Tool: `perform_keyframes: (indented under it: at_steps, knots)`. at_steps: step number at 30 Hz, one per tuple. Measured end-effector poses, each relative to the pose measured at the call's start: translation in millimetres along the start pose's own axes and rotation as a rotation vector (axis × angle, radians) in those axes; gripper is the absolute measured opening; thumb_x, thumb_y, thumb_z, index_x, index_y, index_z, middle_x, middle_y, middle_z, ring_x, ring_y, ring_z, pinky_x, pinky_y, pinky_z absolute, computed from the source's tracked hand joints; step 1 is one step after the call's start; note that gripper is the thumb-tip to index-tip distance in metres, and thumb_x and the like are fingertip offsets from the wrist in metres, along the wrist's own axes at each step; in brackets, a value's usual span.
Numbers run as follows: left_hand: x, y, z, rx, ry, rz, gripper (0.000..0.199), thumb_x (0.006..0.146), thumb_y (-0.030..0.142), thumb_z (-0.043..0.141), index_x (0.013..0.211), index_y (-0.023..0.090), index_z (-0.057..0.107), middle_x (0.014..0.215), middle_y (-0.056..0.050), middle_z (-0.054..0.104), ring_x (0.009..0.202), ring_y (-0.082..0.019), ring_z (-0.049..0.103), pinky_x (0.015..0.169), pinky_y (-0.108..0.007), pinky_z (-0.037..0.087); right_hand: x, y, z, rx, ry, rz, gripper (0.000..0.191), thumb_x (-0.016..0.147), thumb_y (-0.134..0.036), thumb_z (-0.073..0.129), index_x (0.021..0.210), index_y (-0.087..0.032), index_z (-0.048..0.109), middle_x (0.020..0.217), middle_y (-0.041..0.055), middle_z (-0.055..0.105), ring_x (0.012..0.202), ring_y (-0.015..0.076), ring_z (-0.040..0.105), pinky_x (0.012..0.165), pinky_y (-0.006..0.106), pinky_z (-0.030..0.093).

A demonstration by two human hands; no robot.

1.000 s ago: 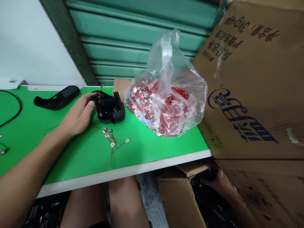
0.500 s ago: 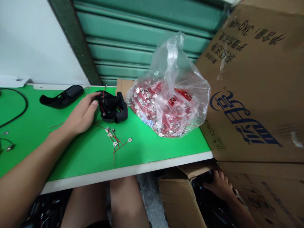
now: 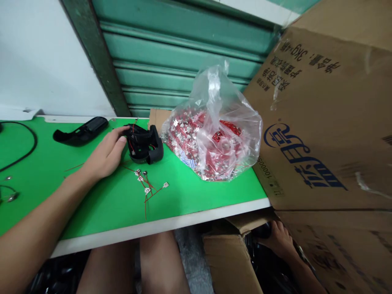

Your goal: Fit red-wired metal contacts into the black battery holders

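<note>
My left hand (image 3: 112,149) is closed on the left end of a black plastic housing (image 3: 156,152) with red wires inside, which rests on the green tabletop (image 3: 190,200). Down at the lower right, my right hand (image 3: 279,239) reaches into an open cardboard box (image 3: 231,261) and has its fingers round a black part (image 3: 263,230). Several small white pieces with red wires (image 3: 147,190) lie in front of the housing. Another black shell (image 3: 81,132) lies behind my left wrist.
A clear plastic bag (image 3: 214,143) full of red-wired pieces stands at the table's back right. Big cardboard cartons (image 3: 312,122) rise on the right. A black cable (image 3: 33,143) curves at the far left; a green shutter (image 3: 153,61) closes the back.
The camera view has shifted slightly, so the table sits a little lower in the picture. Both hands keep nearly the same places and grips.
</note>
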State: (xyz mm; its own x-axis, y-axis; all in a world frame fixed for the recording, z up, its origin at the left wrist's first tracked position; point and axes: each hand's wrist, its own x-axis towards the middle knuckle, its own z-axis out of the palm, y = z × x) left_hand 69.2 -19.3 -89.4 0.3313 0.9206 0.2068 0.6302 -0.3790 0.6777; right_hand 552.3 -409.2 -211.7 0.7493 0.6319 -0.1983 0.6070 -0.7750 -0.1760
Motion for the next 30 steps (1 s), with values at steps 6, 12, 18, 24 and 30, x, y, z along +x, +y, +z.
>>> perform_keyframes:
  at_steps: [6,12,18,24,30]
  knots:
    - [0.9,-2.6,0.5,-0.001,-0.006,-0.004,0.069,0.101,0.049,0.029,0.152,0.007,0.046,0.157,-0.020,0.053,0.149,-0.030,0.049,0.132,-0.055,0.033,-4.2,3.5,-4.0,-0.028,-0.087,-0.001,0.058,0.067,-0.032,0.078,0.118,-0.009,0.065,0.125,0.0220,0.070,0.127,0.0442,0.063,0.109,0.047,0.048]
    - [0.3,-1.9,0.1,0.013,-0.010,0.007,0.070,0.100,0.050,0.029,0.152,0.007,0.046,0.156,-0.020,0.053,0.148,-0.030,0.049,0.132,-0.055,0.033,-1.8,-1.9,1.4,-0.065,-0.137,0.056,0.055,0.062,-0.031,0.082,0.113,-0.016,0.067,0.108,0.0153,0.074,0.113,0.0424,0.070,0.091,0.044,0.054]
    - [-0.2,-2.5,0.3,0.000,-0.009,0.002,0.069,0.101,0.051,0.029,0.152,0.008,0.046,0.157,-0.019,0.054,0.148,-0.030,0.049,0.132,-0.055,0.033,-8.9,-3.9,9.1,-0.102,-0.125,0.076,0.055,0.066,-0.036,0.077,0.114,-0.013,0.063,0.111,0.0199,0.070,0.109,0.0447,0.069,0.087,0.047,0.052]
    - [-0.1,-3.4,0.1,0.000,-0.011,0.002,0.068,0.100,0.049,0.030,0.152,0.008,0.046,0.156,-0.020,0.054,0.148,-0.029,0.050,0.132,-0.055,0.033,-8.8,0.2,7.1,-0.069,-0.103,0.098,0.044,0.070,-0.037,0.071,0.108,-0.016,0.061,0.101,0.0148,0.071,0.103,0.0417,0.072,0.087,0.045,0.054]
    - [0.8,-6.7,1.2,-0.020,-0.007,0.014,0.066,0.101,0.050,0.031,0.151,0.010,0.047,0.156,-0.018,0.055,0.148,-0.028,0.050,0.132,-0.055,0.033,-14.0,-0.1,-4.6,-0.022,-0.022,0.080,0.046,0.067,-0.039,0.072,0.107,-0.019,0.062,0.103,0.0148,0.073,0.115,0.0421,0.068,0.095,0.044,0.053]
